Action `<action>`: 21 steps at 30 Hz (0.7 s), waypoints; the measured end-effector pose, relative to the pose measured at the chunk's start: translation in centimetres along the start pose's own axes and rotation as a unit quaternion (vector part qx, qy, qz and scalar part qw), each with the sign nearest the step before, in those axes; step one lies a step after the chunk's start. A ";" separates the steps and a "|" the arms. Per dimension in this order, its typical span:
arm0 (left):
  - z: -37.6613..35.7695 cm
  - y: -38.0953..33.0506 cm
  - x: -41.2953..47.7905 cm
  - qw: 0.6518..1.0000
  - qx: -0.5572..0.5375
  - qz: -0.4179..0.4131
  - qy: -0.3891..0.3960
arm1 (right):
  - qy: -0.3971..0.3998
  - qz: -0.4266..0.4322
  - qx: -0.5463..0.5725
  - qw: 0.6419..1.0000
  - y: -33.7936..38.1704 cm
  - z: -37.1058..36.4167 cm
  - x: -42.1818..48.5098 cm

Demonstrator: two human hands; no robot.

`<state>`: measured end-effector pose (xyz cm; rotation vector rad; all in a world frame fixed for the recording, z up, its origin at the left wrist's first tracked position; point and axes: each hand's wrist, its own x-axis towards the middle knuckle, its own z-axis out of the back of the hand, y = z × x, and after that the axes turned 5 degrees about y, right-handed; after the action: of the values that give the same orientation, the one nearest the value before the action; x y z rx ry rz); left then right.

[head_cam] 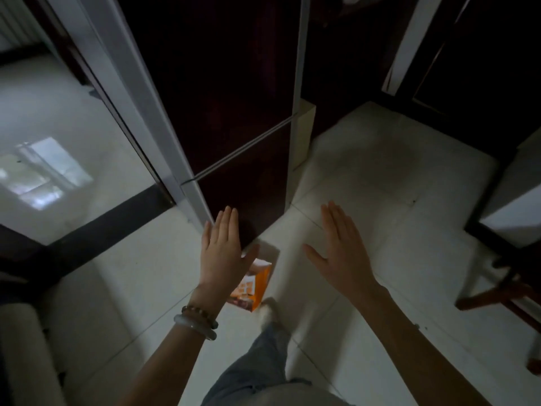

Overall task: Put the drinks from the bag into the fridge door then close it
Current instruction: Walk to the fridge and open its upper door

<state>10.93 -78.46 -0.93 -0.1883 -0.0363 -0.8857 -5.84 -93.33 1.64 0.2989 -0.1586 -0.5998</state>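
Head view, dim and a bit blurred. 2 bare hands stretched out flat, palms down, nothing held. Left hand (222, 247) has fingers together and extended, grip open and empty, seen over the bottom corner of the dark fridge (234, 112); can't tell if it touches the door. 2 bracelets (196, 323) on the left wrist. Right hand (341, 253) also flat and spread, grip open and empty, hanging over the white tile floor (380, 200), well apart from the fridge.

Orange bag (254, 284) stands on the floor just in front of the fridge base, partly hidden behind the left hand and wrist. Top looks open; no drinks visible inside from here, contents too dark to tell. Person's leg in grey trousers (263, 361) and a foot sit just beside the bag.

Fridge: both door panels look shut, with a pale seam (243, 150) running between upper and lower panel. No door shelves visible.

Step judgement: very start, or the pause before starting. Door not yet open, no drink in hand, bag untouched.

Next move probably calls for 1 hand to go to the door edge and pull it open, the other to drop to the bag mouth for a drink. Bag is close to the door swing, so it may need clearing first. Which panel has the drink shelves can't be told.
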 end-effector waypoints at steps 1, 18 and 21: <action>0.0 0.2 1.5 1.000 0.002 0.009 0.001 | 0.002 0.009 0.000 1.000 0.0 0.1 1.9; 1.6 5.5 13.9 0.988 0.024 0.142 -0.049 | 0.043 0.205 0.021 0.978 4.1 -1.2 22.3; 1.7 5.9 14.4 0.983 0.026 0.175 -0.053 | 0.054 0.244 0.014 0.968 5.1 -1.4 24.2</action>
<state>24.67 -85.52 1.48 -0.1866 -0.1227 -0.5227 16.95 -102.99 3.37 0.3049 -0.1285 -0.0922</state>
